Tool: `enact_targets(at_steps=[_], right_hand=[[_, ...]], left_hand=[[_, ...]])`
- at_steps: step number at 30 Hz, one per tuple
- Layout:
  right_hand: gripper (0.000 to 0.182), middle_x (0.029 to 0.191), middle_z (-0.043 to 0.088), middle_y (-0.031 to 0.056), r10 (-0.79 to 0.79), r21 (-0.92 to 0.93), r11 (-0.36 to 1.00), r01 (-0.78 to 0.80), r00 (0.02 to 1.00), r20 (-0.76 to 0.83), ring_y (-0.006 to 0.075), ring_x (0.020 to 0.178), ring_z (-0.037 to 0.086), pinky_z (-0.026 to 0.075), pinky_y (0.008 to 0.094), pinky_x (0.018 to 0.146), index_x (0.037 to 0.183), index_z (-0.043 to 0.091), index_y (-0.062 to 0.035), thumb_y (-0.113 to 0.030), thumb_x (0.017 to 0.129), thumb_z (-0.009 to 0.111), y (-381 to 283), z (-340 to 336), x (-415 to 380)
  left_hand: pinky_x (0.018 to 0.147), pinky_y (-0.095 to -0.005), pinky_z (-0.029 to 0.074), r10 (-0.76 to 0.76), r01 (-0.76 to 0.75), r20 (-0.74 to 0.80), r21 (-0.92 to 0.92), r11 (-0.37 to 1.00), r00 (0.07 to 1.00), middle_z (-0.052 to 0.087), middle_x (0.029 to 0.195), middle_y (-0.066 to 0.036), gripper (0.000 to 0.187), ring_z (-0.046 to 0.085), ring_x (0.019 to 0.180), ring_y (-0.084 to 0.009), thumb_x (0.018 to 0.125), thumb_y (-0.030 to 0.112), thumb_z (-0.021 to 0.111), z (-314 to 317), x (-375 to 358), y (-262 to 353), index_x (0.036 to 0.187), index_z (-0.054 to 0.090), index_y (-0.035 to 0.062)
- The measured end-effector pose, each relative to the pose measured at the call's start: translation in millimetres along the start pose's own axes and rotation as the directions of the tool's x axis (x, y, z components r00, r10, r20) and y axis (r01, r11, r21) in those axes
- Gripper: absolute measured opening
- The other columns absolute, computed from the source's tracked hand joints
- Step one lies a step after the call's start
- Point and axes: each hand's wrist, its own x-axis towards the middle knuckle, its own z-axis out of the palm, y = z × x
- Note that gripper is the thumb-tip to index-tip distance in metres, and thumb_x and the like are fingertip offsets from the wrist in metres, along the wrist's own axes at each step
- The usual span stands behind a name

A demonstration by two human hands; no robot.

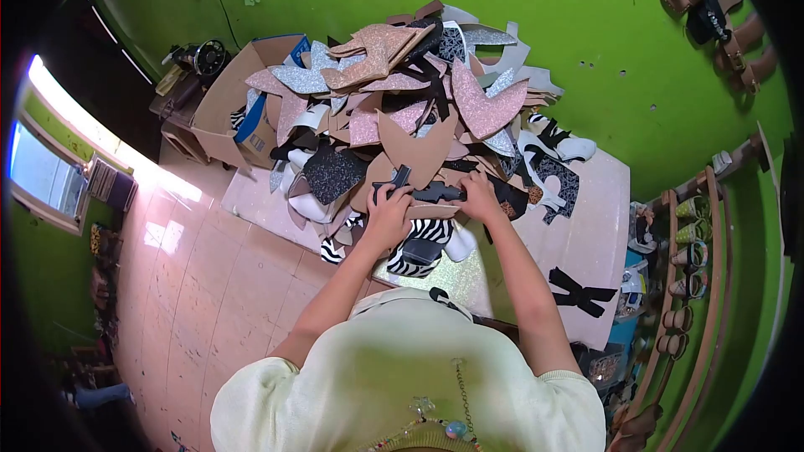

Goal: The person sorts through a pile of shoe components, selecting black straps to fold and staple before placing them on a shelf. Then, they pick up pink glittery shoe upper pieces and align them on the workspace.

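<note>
At the front of a heap of cut shoe-upper pieces, my left hand (389, 211) has its fingers closed on a black cut piece (403, 177) with a cross-like shape. To its right, my right hand (480, 197) pinches the end of a dark notched piece (437, 192). A pointed tan piece (416, 144) lies just beyond both hands. Below them, zebra-striped pieces (430, 230) hang at the front of the heap. A black glittery piece (333, 174) rests left of my left hand.
Pink glitter pieces (486, 103) top the heap against the green wall. An open cardboard box (219, 121) stands at the left, near a sewing machine (207, 59). A black crossed strap (581, 292) lies on the table (599, 201) at the right. Sandals (688, 255) line a rack.
</note>
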Motion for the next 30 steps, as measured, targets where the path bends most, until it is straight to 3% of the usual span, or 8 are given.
enact_targets(at_steps=[7,11,16,19,22,24,26,30], right_hand=[[0.06,0.11,0.047,0.0093,-0.032,-0.078,0.997,0.014,0.973,-0.23,0.0297,0.112,0.041,0.036,0.0415,0.091,0.112,0.049,-0.0082,-0.016,0.058,0.073,0,-1,18],[0.066,0.119,0.04,0.014,0.069,-0.126,0.987,-0.103,0.967,-0.245,0.0323,0.113,0.038,0.036,0.0408,0.093,0.119,0.044,-0.0068,-0.017,0.06,0.073,-10,5,19],[0.057,0.12,0.039,0.0164,0.154,-0.18,0.968,-0.173,0.981,-0.118,0.0323,0.115,0.035,0.034,0.0446,0.094,0.112,0.047,-0.0058,-0.021,0.063,0.071,-10,-1,26],[0.051,0.112,0.049,0.0173,0.111,-0.178,0.976,-0.124,0.99,-0.082,0.0322,0.109,0.044,0.033,0.0467,0.092,0.108,0.049,-0.0061,-0.023,0.065,0.07,-9,-4,25],[0.045,0.097,0.059,0.0158,0.241,-0.01,0.97,-0.241,0.97,0.029,0.032,0.098,0.053,0.034,0.0468,0.087,0.108,0.05,-0.0068,-0.023,0.069,0.066,-8,-4,20],[0.039,0.088,0.062,0.0151,0.146,-0.054,0.988,-0.146,0.989,0.0,0.0331,0.089,0.058,0.035,0.046,0.081,0.107,0.051,-0.007,-0.023,0.072,0.062,-8,-9,6],[0.038,0.09,0.062,0.0156,0.183,-0.022,0.983,-0.183,0.983,0.008,0.0324,0.09,0.058,0.035,0.0455,0.081,0.106,0.052,-0.0069,-0.022,0.073,0.06,-18,-31,-11],[0.034,0.089,0.063,0.0171,0.301,0.028,0.954,-0.3,0.953,-0.034,0.0327,0.089,0.058,0.037,0.0438,0.079,0.102,0.057,-0.0086,-0.025,0.072,0.059,-1,-46,-38]], left_hand=[[0.097,-0.054,0.018,-0.005,0.006,0.011,-0.045,0.999,1.0,0.042,0.125,-0.009,0.033,0.031,0.116,-0.0351,0.064,0.011,0.059,-3,1,6,0.096,0.054,0.0081],[0.096,-0.0497,0.02,0.003,-0.003,0.002,-0.031,1.0,1.0,0.043,0.125,-0.009,0.033,0.032,0.115,-0.0352,0.067,0.018,0.062,-4,2,6,0.098,0.057,0.0074],[0.092,-0.0471,0.023,-0.065,0.071,0.044,-0.157,0.985,0.997,0.047,0.12,-0.008,0.03,0.034,0.113,-0.0327,0.07,0.021,0.062,-17,13,13,0.098,0.06,0.0096],[0.092,-0.0464,0.023,0.001,-0.003,-0.018,-0.132,0.991,1.0,0.048,0.117,-0.007,0.03,0.035,0.112,-0.0311,0.071,0.021,0.062,-17,26,12,0.099,0.06,0.0111],[0.094,-0.0487,0.021,0.054,-0.053,0.018,-0.079,0.995,0.998,0.045,0.124,-0.007,0.035,0.032,0.118,-0.0318,0.071,0.024,0.062,-13,35,11,0.103,0.059,0.0117],[0.095,-0.0498,0.02,0.082,-0.08,0.036,-0.054,0.995,0.996,0.043,0.127,-0.006,0.037,0.03,0.12,-0.0322,0.071,0.025,0.062,-13,41,11,0.106,0.058,0.012],[0.097,-0.0524,0.017,-0.009,0.011,0.139,-0.017,1.0,0.99,0.039,0.133,-0.006,0.043,0.026,0.124,-0.0321,0.071,0.026,0.062,-14,45,10,0.111,0.055,0.0127],[0.097,-0.0525,0.016,-0.003,0.002,0.145,0.012,1.0,0.989,0.038,0.133,-0.006,0.047,0.026,0.124,-0.0308,0.071,0.028,0.062,-7,48,-1,0.114,0.053,0.0126]])
